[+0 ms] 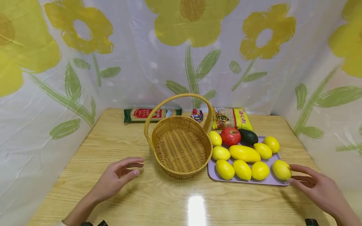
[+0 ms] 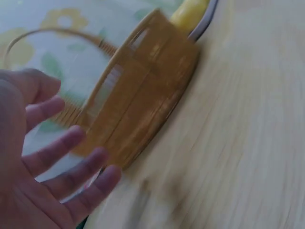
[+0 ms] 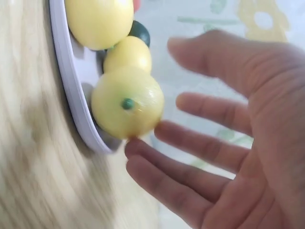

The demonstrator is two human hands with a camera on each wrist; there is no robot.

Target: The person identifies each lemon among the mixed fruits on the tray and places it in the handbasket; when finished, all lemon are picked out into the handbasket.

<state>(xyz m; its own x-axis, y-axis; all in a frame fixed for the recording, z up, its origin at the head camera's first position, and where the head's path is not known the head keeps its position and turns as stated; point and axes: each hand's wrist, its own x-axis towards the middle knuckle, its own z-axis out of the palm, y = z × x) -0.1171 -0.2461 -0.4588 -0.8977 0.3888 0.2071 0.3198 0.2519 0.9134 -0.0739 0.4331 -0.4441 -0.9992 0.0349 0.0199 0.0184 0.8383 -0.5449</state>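
Left hand (image 1: 117,176) and right hand (image 1: 320,187) are both unclenched and grasp nothing. The first hovers over the counter (image 1: 158,201) just beside the wicker basket (image 1: 183,174), palm turned toward it and fingers apart from its wall; it probably does best to wait clear of the rim. To the basket's right lies the lilac tray (image 1: 251,182), and in its near right corner sits the lemon (image 1: 281,169), well apart from the one hand and just beside the other's fingertips. A neighbouring lemon (image 1: 260,170) is close on the left, so a good grip likely comes from the free right side: thumb low on the near face, fingers round the far one, then a straight lift before any sideways move (a smooth, rounded skin could roll if merely nudged). At the far right, thumb and fingers stand spread at the fruit's right side without wrapping it; whether they touch it I cannot tell.
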